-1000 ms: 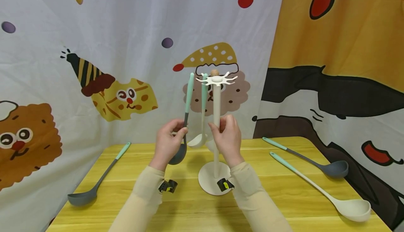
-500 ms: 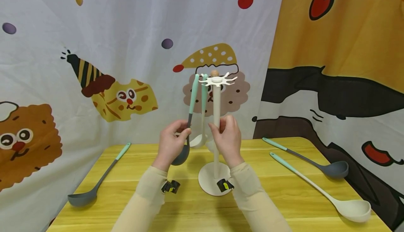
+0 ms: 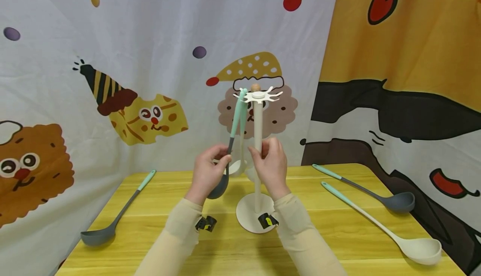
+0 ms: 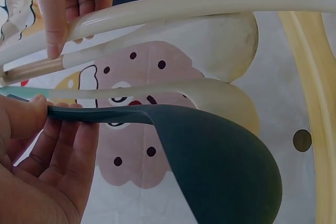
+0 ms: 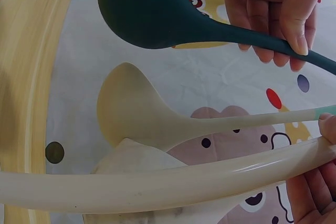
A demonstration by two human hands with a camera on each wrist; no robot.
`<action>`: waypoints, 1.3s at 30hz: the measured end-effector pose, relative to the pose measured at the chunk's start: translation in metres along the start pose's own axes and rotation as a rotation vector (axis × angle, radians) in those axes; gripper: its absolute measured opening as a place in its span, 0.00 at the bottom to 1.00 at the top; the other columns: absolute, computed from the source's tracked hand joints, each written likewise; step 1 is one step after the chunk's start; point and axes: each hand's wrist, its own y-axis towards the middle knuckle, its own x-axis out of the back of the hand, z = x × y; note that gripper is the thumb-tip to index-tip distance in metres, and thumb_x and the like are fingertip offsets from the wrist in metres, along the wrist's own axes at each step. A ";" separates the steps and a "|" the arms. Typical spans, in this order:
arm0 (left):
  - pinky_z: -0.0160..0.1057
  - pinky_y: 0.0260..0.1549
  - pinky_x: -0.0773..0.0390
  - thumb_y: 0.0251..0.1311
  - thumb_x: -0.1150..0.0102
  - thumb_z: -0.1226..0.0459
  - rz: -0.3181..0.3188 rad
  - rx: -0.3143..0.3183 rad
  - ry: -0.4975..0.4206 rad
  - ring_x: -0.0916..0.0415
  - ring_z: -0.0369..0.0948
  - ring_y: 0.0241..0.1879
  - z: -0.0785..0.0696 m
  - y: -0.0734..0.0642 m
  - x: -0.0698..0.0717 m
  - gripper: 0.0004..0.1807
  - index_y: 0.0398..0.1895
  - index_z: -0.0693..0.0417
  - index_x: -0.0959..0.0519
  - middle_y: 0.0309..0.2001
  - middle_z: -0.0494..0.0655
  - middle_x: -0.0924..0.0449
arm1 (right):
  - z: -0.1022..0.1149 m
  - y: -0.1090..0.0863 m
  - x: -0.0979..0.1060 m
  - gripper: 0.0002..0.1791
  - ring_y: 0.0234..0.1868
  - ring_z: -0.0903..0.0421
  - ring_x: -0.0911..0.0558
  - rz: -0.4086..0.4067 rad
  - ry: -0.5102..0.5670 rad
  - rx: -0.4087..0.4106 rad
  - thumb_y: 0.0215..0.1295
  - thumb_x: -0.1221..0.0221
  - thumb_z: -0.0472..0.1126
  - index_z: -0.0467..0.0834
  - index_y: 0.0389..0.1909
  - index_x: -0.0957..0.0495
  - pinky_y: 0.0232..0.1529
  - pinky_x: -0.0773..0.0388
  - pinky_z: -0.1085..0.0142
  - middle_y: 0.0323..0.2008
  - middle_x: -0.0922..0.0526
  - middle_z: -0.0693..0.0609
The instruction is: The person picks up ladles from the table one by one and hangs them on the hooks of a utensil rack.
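My left hand [image 3: 208,171] pinches the dark grey shaft of a ladle [image 3: 219,189] between thumb and fingers. This ladle stands nearly upright, bowl down, its mint handle leaning right. The handle's tip overlaps the left hooks of a white utensil stand [image 3: 258,121] in the head view. My right hand [image 3: 272,165] grips the stand's pole about halfway up. From the stand hangs a white ladle [image 5: 136,106] with a mint handle, just behind the dark one. Another pale utensil [image 4: 231,45] hangs behind the pole, partly hidden by it.
A grey ladle [image 3: 98,236] lies at the table's left side. On the right lie another grey ladle [image 3: 400,201] and a white ladle [image 3: 421,250], handles pointing back. The stand's round base [image 3: 246,215] rests on the wooden table [image 3: 158,251]. A printed cloth [image 3: 158,25] hangs behind.
My left hand has moved right with the dark ladle, bringing its handle tip from left of the stand's top to the hooks. The right hand stays on the pole.
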 end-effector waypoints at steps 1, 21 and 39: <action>0.45 0.33 0.19 0.62 0.36 0.71 0.002 0.002 -0.003 0.20 0.43 0.36 0.000 0.000 -0.001 0.07 0.42 0.56 0.15 0.36 0.47 0.16 | 0.000 0.000 0.000 0.15 0.27 0.50 0.24 -0.001 -0.001 0.000 0.62 0.32 0.39 0.38 0.35 0.29 0.29 0.27 0.59 0.28 0.26 0.46; 0.46 0.36 0.18 0.64 0.37 0.69 0.047 0.050 -0.042 0.20 0.43 0.37 0.000 -0.002 -0.011 0.07 0.44 0.58 0.17 0.37 0.46 0.17 | -0.001 0.000 0.000 0.15 0.26 0.50 0.24 -0.001 -0.006 0.007 0.62 0.31 0.39 0.38 0.35 0.29 0.28 0.26 0.59 0.28 0.26 0.46; 0.46 0.40 0.17 0.64 0.36 0.67 0.064 0.077 -0.030 0.19 0.43 0.39 0.002 -0.006 -0.014 0.12 0.50 0.56 0.18 0.40 0.47 0.17 | 0.000 0.000 0.000 0.15 0.26 0.50 0.25 0.002 0.001 0.012 0.62 0.32 0.38 0.38 0.34 0.30 0.28 0.28 0.59 0.27 0.27 0.46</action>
